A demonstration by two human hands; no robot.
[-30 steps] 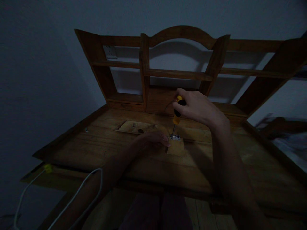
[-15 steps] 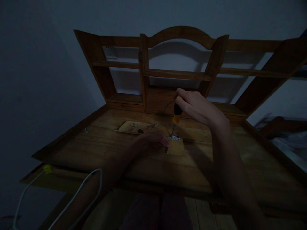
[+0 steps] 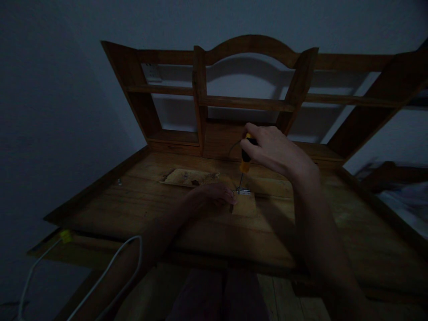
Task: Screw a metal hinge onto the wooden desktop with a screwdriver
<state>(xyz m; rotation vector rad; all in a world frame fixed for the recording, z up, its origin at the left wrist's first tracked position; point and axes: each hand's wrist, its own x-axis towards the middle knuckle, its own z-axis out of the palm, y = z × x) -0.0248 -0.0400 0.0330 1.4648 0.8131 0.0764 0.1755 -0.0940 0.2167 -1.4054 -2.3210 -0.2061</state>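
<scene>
In dim light my right hand [image 3: 272, 149] is closed around the top of a yellow and black screwdriver [image 3: 245, 161] held upright. Its tip rests on a small metal hinge [image 3: 244, 192] at the far edge of a small wooden block [image 3: 244, 206] on the wooden desk [image 3: 140, 209]. My left hand [image 3: 216, 194] lies on the desk with its fingertips pressed against the left side of the block, fingers together.
A flat, worn wooden board [image 3: 190, 177] lies on the desk left of the hinge. A wooden shelf unit [image 3: 200, 98] rises at the back. A white cable [image 3: 113, 261] hangs off the front left edge. My legs show below the desk.
My right hand's grip has shifted around the screwdriver handle, hiding then showing its yellow top. The left hand and the block have stayed put.
</scene>
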